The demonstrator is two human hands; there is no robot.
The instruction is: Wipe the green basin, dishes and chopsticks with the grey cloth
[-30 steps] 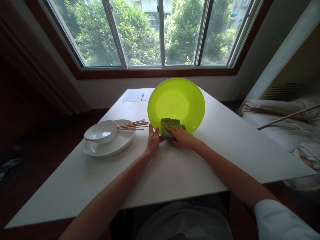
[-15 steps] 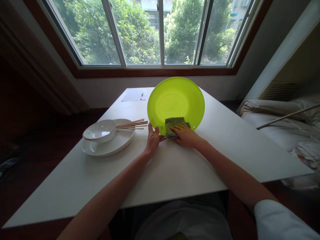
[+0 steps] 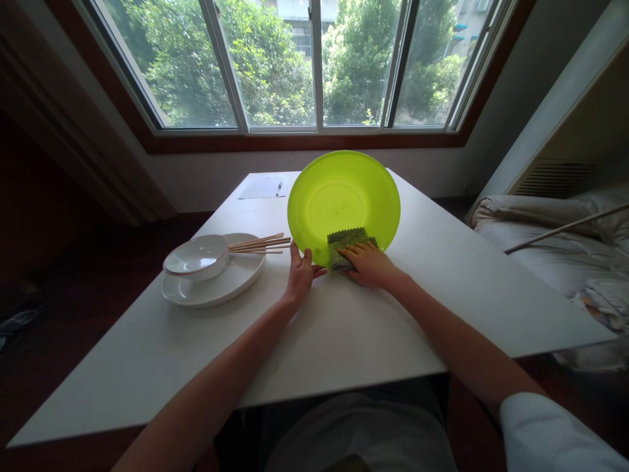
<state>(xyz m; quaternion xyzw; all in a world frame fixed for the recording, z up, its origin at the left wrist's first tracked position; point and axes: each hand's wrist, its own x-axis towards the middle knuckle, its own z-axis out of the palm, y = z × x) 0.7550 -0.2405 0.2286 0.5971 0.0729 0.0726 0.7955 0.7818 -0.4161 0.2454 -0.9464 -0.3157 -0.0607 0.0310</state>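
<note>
A large lime-green basin [image 3: 339, 190] is tilted up on edge, its inside facing me. My left hand [image 3: 301, 272] grips its lower left rim, thumb on the inside and other fingers behind. My right hand [image 3: 368, 263] presses a dark green cloth [image 3: 344, 242] with zigzag edges against the lower inside of the basin. The fingers lie over the cloth, and part of it shows above and left of them. What the left fingers do behind the rim is partly hidden.
Left of the basin, a white bowl [image 3: 199, 257] sits on an oval white plate [image 3: 211, 298] with several wooden chopsticks [image 3: 258, 244]. Paper [image 3: 258, 186] with a pen [image 3: 279, 189] lies at the far left of the white table [image 3: 363, 347]. A padded seat [image 3: 531, 242] stands at right.
My right hand and the cloth have slid slightly to the right along the inside of the basin. The basin has shifted a little to the left; my left hand stays at its rim.
</note>
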